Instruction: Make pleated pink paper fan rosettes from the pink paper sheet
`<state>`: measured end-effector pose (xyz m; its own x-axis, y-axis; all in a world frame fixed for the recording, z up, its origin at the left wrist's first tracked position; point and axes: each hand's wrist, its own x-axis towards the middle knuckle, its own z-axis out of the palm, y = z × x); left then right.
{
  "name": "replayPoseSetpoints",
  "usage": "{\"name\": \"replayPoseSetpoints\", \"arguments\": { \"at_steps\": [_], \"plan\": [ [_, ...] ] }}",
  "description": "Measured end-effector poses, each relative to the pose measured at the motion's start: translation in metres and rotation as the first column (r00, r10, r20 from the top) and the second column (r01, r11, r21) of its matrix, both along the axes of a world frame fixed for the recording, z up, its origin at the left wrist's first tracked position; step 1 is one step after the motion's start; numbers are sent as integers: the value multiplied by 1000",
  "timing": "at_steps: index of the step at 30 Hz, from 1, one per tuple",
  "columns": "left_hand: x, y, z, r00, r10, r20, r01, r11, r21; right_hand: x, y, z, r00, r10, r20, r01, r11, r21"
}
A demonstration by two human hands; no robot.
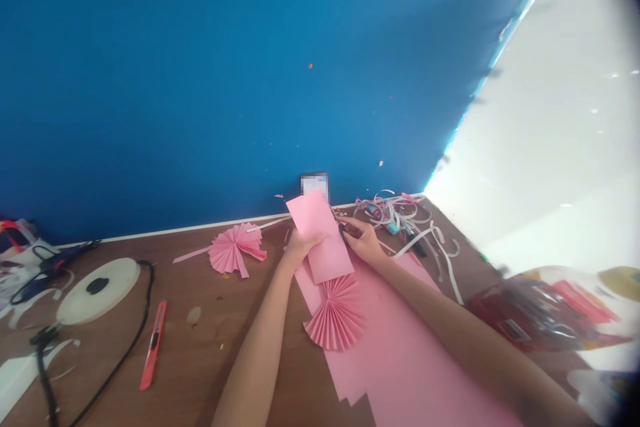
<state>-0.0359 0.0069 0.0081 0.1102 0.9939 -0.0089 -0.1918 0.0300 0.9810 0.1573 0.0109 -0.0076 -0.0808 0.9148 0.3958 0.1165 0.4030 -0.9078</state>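
Observation:
My left hand (301, 247) grips a pink paper rectangle (327, 250) by its left side, thumb lying across the front. At the paper's right edge, my right hand (365, 240) is closed around the dark handles of scissors (343, 232). The blades are small and partly hidden near that edge. Just below the held paper lies a pleated pink paper fan (337, 320), on top of a large pink sheet (400, 347). Another pleated pink fan (235, 250), with paper strips by it, rests on the table to the left.
A red box cutter (154, 347) lies at left, beside a round white disc (99, 290) and a black cable (135, 343). Tangled white strips (400, 213) are at back right. A phone-like screen (315, 183) leans on the blue wall (250, 80). Plastic-wrapped packages (540, 310) sit at right.

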Motion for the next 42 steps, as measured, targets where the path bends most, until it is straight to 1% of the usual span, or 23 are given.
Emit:
{"name": "replayPoseSetpoints", "arguments": {
  "at_steps": [3,8,16,22,29,32,35,37,39,42],
  "plan": [
    [0,-1,3,1000,-7,-21,7,1000,-10,0,1,-1,1000,7,-3,-7,1000,-3],
    [1,-4,7,998,-65,-23,65,998,-4,1,3,-2,999,-10,-35,9,1000,-16],
    [0,-3,4,996,-81,-28,82,996,36,-1,2,-1,999,-3,-45,1,1000,-26],
    [1,-3,4,982,-117,-151,127,990,60,-1,1,3,999,-2,-50,0,1000,-29],
    [0,-2,1,977,-138,-162,149,987,61,-1,3,2,997,-1,-71,-2,999,-43],
    [0,-2,1,981,-132,-139,142,988,62,-1,3,3,996,-49,-73,44,997,-58],
    [1,-2,1,993,-87,-77,90,995,46,0,2,5,986,-138,-97,133,989,-60],
    [1,-2,0,999,-30,-23,31,999,27,1,3,5,967,-224,-123,219,974,-52],
    [0,-1,-1,1000,4,9,-4,1000,1,1,5,5,939,-306,-156,305,952,-30],
    [-1,0,-2,999,36,22,-35,999,-35,2,8,2,905,-367,-214,374,927,-10]
  ]
}}
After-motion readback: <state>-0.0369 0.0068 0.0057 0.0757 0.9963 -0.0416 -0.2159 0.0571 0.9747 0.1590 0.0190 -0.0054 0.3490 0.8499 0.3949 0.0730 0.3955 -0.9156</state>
